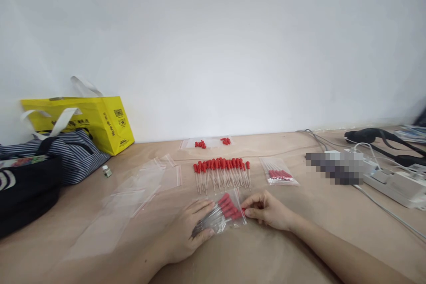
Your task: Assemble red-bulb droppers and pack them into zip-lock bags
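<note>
A clear zip bag (218,222) holding several red-capped droppers lies near the front of the table. My left hand (188,230) grips its left end, thumb below and fingers above. At the bag's right-hand opening, my right hand (262,211) pinches a red dropper cap (244,211) between thumb and fingertips; the rest of that dropper reaches into the bag. Just behind, a row of loose droppers (221,173) lies side by side, red caps toward the wall. To their right rests another filled bag (279,171).
Flat clear bags (133,195) overlap on the left. Red caps (200,144) and thin tubes lie on a bag by the wall. A yellow bag (115,120) and striped bag (78,155) stand left; a power strip (392,184), cables and black straps (379,135) lie right.
</note>
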Motion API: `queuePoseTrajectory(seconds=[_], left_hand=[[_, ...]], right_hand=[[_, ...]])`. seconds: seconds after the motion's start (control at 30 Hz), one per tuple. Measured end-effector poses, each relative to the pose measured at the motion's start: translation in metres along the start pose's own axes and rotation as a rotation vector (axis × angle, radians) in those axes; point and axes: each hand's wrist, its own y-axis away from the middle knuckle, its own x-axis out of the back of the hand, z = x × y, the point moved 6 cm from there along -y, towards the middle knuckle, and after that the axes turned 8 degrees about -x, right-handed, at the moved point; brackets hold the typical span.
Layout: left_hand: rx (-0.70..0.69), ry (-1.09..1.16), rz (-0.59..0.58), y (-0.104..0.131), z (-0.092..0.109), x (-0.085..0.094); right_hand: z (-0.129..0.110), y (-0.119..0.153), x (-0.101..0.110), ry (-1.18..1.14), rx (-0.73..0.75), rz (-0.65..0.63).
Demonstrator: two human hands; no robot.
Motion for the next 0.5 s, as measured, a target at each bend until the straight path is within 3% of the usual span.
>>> queuePoseTrajectory(seconds=[0.13,0.5], left_hand=[[0.004,-0.013,-0.006,-0.0011,-0.0008,-0.0006],[-0.046,-0.071,0.024,-0.0021,0.0042,0.0019]], right_hand=[[0.0000,-0.0073,0.0024,0.028,0.075,0.103],[-0.0047,-0.0067,-0.0052,0.263,0.116,0.105]])
